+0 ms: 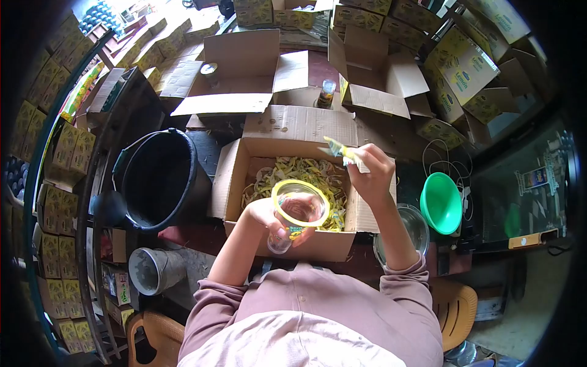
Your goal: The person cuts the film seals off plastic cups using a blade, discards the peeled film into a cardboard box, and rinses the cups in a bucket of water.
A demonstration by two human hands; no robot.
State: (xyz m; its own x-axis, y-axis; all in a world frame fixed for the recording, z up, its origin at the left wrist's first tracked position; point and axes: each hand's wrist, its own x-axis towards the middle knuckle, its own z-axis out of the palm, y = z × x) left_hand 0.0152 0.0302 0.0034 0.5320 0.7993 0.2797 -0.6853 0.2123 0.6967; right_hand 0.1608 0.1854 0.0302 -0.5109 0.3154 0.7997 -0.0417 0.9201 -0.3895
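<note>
My left hand [269,219] is wrapped around a clear plastic cup [280,243] with a yellow rim and coloured print. The cup's wide mouth tilts up toward me. My right hand [374,174], raised to the right of the cup, pinches a small yellow-green printed strip [336,147] with some white at the fingertips. Both hands are above an open cardboard box [327,248]. Many similar yellow and green strips [287,166] lie loose inside it. The cup and left hand hide part of the pile.
A dark bucket [191,177] stands left of the box, with a grey bucket [174,272] lower down. At right are a green bowl [441,205] and a clear basin [416,223]. Behind stand open cartons [241,52], a small jar [326,95] and stacked lemon-printed boxes [465,70].
</note>
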